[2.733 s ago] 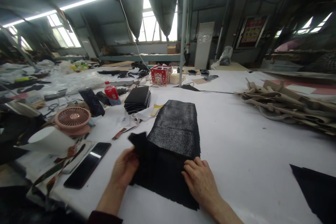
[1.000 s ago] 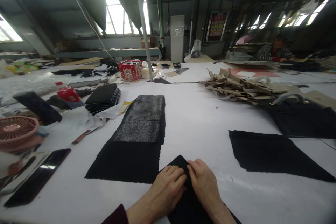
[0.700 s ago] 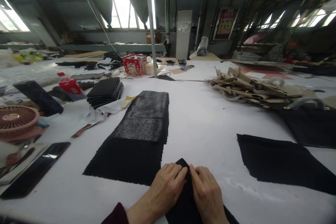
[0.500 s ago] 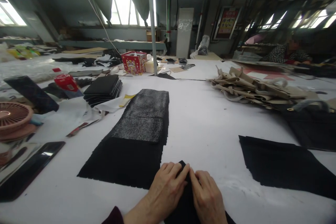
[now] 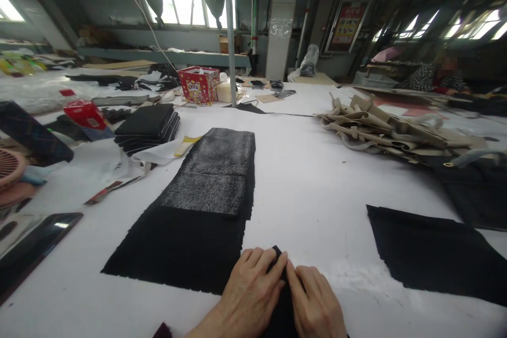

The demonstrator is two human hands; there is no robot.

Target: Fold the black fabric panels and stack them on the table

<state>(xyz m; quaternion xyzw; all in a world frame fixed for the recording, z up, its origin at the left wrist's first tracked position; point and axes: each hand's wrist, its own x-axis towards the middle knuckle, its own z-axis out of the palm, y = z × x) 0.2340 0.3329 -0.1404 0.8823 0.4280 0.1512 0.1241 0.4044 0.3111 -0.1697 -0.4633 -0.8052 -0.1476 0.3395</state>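
A narrow piece of black fabric lies at the front edge of the view, between my hands. My left hand has its fingers curled over the fabric's far corner and pinches it. Close beside it, my right hand grips the fabric's right edge, thumb and index finger pressed together. The fingertips of both hands nearly meet at the top. Just beyond my left hand lies a long stack of black fabric pieces, its far half speckled grey. Another black fabric piece rests flat on the right.
On the white table, a heap of beige straps and pieces sits back right. To the left are folded black pieces, a phone, a pink fan and a red packet. A red box stands near a pole.
The view has shifted slightly, so things on the left appear further left. Both hands keep their hold on the black fabric with hardly any movement.
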